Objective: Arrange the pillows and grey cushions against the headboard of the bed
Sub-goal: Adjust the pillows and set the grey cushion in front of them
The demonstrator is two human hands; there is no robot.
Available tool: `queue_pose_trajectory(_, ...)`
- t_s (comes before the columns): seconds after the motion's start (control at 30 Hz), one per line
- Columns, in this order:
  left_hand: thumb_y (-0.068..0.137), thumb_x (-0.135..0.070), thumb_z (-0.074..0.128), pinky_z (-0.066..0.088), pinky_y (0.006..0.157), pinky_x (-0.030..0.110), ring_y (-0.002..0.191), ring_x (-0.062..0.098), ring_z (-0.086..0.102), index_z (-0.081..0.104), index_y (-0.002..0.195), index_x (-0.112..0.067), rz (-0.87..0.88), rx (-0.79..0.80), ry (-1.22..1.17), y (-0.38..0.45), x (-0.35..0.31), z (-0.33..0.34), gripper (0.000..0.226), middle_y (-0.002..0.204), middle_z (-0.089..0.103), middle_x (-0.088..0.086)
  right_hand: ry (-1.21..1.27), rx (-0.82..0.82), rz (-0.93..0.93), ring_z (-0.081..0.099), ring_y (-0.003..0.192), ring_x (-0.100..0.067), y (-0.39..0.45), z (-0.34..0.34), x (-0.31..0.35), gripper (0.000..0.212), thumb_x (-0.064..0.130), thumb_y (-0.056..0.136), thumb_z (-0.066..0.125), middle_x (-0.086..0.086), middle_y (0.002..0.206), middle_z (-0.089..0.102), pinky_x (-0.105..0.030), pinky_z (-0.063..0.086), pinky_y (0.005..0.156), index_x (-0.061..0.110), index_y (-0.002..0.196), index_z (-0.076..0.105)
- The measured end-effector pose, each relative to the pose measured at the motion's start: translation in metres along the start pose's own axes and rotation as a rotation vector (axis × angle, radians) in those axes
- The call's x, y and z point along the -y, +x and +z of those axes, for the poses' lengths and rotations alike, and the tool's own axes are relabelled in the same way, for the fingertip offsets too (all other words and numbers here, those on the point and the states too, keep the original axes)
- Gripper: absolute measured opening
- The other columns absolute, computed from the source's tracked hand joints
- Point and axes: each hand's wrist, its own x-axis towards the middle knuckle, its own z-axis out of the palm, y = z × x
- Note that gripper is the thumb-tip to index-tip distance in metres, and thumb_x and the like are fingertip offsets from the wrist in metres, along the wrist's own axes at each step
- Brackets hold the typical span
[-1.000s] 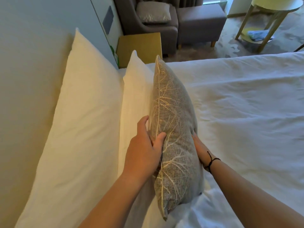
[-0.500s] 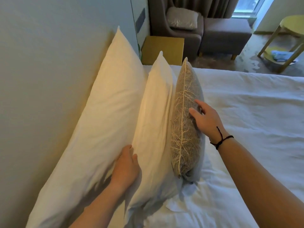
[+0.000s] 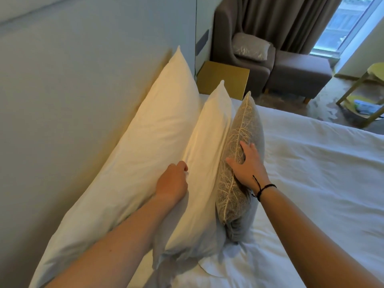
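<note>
The left hand curls its grip between the two white pillows while the right hand, fingers spread, steadies the grey cushion upright against them.

Left hand fingertips hidden btwn pillows; round table cut off.

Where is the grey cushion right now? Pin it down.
In the head view, the grey cushion stands on edge near centre on the bed, leaning against the smaller white pillow on its headboard side, with the right hand on top.
</note>
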Motion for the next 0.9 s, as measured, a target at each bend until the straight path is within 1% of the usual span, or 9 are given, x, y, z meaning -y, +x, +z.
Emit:
queue_pose_trajectory(0.13, 0.096, -0.019, 0.048, 0.052, 0.078, 0.042, 0.089, 0.033, 0.063, 0.057, 0.110, -0.015, 0.072, 0.031, 0.388, 0.000, 0.008, -0.017, 0.017, 0.101, 0.057, 0.008, 0.000, -0.009, -0.004, 0.006, 0.149, -0.026, -0.005, 0.003, -0.003, 0.082, 0.059, 0.083, 0.060, 0.000, 0.163, 0.002, -0.054, 0.021, 0.117, 0.040, 0.150, 0.017)
queue_pose_trajectory(0.3, 0.097, -0.016, 0.045, 0.047, 0.075, 0.037, 0.094, 0.032, 0.062, 0.056, 0.113, -0.014, 0.073, 0.078, 0.512, -0.005, 0.008, -0.010, 0.020, 0.106, 0.058, 0.010, -0.061, -0.028, -0.036, -0.001, 0.149, -0.028, -0.012, 0.013, -0.006, 0.084, 0.059, 0.085, 0.056, 0.001, 0.163, -0.005, -0.059, 0.016, 0.116, 0.040, 0.152, 0.009)
queue_pose_trajectory(0.37, 0.100, -0.019, 0.039, 0.049, 0.079, 0.040, 0.096, 0.033, 0.061, 0.052, 0.115, -0.014, 0.062, 0.087, 0.469, -0.012, 0.009, -0.003, 0.021, 0.107, 0.060, 0.012, -0.061, -0.018, -0.027, -0.005, 0.149, -0.027, -0.014, 0.016, -0.005, 0.086, 0.060, 0.085, 0.055, 0.003, 0.163, -0.010, -0.060, 0.013, 0.116, 0.041, 0.152, 0.005)
queue_pose_trajectory(0.47, 0.098, -0.021, 0.032, 0.049, 0.072, 0.041, 0.085, 0.035, 0.061, 0.044, 0.104, -0.020, 0.036, 0.042, 0.320, -0.035, 0.023, 0.011, 0.013, 0.096, 0.062, 0.011, -0.053, -0.002, -0.030, -0.008, 0.149, -0.026, -0.015, 0.018, -0.006, 0.088, 0.062, 0.084, 0.055, 0.004, 0.162, -0.013, -0.062, 0.013, 0.116, 0.042, 0.151, 0.003)
queue_pose_trajectory(0.57, 0.096, -0.031, 0.046, 0.052, 0.081, 0.042, 0.098, 0.032, 0.063, 0.050, 0.121, -0.026, -0.057, -0.012, 0.063, -0.066, 0.050, 0.024, 0.025, 0.109, 0.065, 0.005, -0.027, -0.004, -0.045, -0.007, 0.149, -0.026, -0.015, 0.017, -0.008, 0.090, 0.064, 0.081, 0.057, 0.003, 0.163, -0.012, -0.063, 0.012, 0.115, 0.041, 0.151, 0.005)
queue_pose_trajectory(0.67, 0.092, -0.027, 0.062, 0.047, 0.086, 0.026, 0.112, 0.015, 0.061, 0.057, 0.126, -0.026, -0.189, -0.029, -0.296, -0.098, 0.080, 0.030, 0.034, 0.122, 0.065, -0.006, -0.009, -0.012, -0.055, -0.007, 0.149, -0.025, -0.019, 0.016, -0.012, 0.091, 0.066, 0.080, 0.058, 0.004, 0.163, -0.010, -0.064, 0.012, 0.114, 0.040, 0.151, 0.008)
queue_pose_trajectory(0.77, 0.090, -0.013, 0.066, 0.045, 0.073, 0.008, 0.094, 0.011, 0.066, 0.062, 0.117, -0.029, -0.222, -0.007, -0.479, -0.127, 0.102, 0.030, 0.032, 0.108, 0.067, -0.012, 0.004, -0.005, -0.043, -0.008, 0.149, -0.023, -0.024, 0.016, -0.014, 0.091, 0.068, 0.078, 0.059, 0.006, 0.163, -0.010, -0.066, 0.013, 0.114, 0.043, 0.150, 0.008)
queue_pose_trajectory(0.83, 0.092, -0.011, 0.065, 0.045, 0.063, 0.008, 0.073, 0.010, 0.061, 0.064, 0.108, -0.036, -0.228, -0.030, -0.501, -0.142, 0.113, 0.025, 0.030, 0.089, 0.067, -0.014, 0.020, 0.003, -0.031, -0.009, 0.149, -0.022, -0.027, 0.017, -0.014, 0.092, 0.068, 0.077, 0.060, 0.007, 0.162, -0.011, -0.066, 0.013, 0.114, 0.045, 0.149, 0.007)
queue_pose_trajectory(0.9, 0.094, -0.017, 0.062, 0.047, 0.066, 0.014, 0.078, 0.001, 0.062, 0.066, 0.105, -0.038, -0.237, -0.037, -0.467, -0.153, 0.122, 0.017, 0.024, 0.094, 0.069, -0.015, 0.027, 0.000, -0.027, -0.009, 0.149, -0.022, -0.030, 0.019, -0.013, 0.092, 0.067, 0.077, 0.061, 0.007, 0.162, -0.012, -0.066, 0.013, 0.114, 0.046, 0.149, 0.007)
